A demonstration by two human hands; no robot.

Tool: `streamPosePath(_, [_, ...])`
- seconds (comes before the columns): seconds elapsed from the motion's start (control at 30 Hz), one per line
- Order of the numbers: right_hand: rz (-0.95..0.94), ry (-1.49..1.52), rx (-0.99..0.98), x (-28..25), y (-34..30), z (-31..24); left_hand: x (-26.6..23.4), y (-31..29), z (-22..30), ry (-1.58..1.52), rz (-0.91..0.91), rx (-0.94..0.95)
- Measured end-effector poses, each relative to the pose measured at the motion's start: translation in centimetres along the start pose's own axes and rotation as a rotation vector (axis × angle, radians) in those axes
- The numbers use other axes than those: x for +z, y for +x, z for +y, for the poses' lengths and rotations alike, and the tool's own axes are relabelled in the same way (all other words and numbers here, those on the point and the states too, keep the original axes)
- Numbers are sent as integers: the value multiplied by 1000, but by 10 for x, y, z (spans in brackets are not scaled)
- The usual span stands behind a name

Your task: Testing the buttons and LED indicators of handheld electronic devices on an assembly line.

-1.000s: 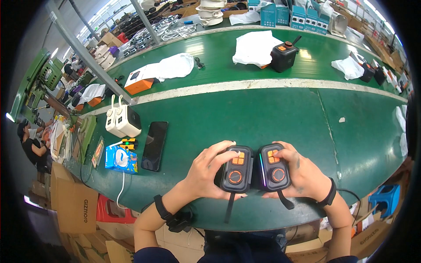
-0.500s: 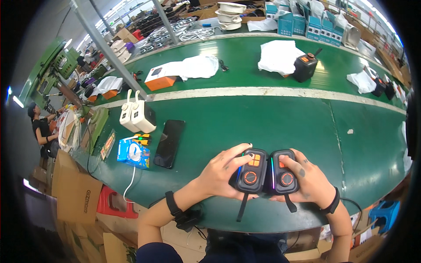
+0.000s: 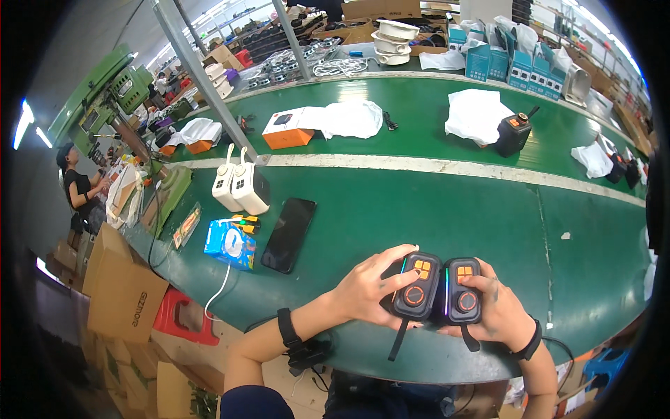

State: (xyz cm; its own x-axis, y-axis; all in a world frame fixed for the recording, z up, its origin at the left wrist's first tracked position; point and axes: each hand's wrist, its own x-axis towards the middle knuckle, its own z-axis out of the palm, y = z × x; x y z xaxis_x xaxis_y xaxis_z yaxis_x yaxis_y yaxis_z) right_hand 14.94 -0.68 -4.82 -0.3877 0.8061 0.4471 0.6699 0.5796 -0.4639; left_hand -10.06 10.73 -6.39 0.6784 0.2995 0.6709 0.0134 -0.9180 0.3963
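As a coloured light strip (image 3: pixel 447 293) glows along its edge, the right device (image 3: pixel 463 290) stands beside its black twin, the left device (image 3: pixel 417 285), at the lower centre of the frame, each gripped by one of a worker's bare hands. The left hand (image 3: pixel 371 290) wraps its device from the outer side, a digit on the orange buttons (image 3: pixel 423 267); the right hand (image 3: pixel 504 311) clasps the other with a digit likewise laid over its button pad. The pair sit so close that contact between them cannot be told, nor whether they rest on the green desk (image 3: pixel 419 209) or are held just above it. A black strap (image 3: pixel 398 341) hangs from the left one's near end. The step in hand looks to be working the buttons on both units at once; the next move appears to call for a steady hold, an even press and an eye on the lights. Left of centre lie a dark phone (image 3: pixel 289 236), a blue pack (image 3: pixel 230 243) and a white cable (image 3: pixel 222 285), with two white devices (image 3: pixel 249 188) standing above them. A third black device (image 3: pixel 514 136) stands by a white bag (image 3: pixel 477 115) at upper right, while a co-worker (image 3: pixel 82 188) appears at far left.
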Motion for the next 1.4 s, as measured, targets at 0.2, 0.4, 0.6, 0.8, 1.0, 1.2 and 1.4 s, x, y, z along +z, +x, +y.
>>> streamPosePath(0.2, [0, -42, -1, 0, -6, 2, -1, 1, 3, 3, -44, -34])
streamPosePath(0.4, [-4, -1, 46, -1, -4, 0, -4, 5, 3, -70, -46, -44])
streamPosePath(0.6, [-140, 63, 98, -13, -5, 7, -8, 2, -6, -218, -178, -63])
streamPosePath(0.8, [-245, 63, 232, -22, -4, 4, -4, -5, -18, -295, -306, -112])
streamPosePath(1.0, [-245, 19, 225, -25, 3, -4, -5, -5, -14, -261, -284, -111])
streamPosePath(1.2, [-218, -81, 189, -21, 1, -4, -4, -4, -13, -211, -249, -82])
streamPosePath(1.4, [-181, -173, 142, -20, -1, -3, -1, -5, -12, -125, -228, -59])
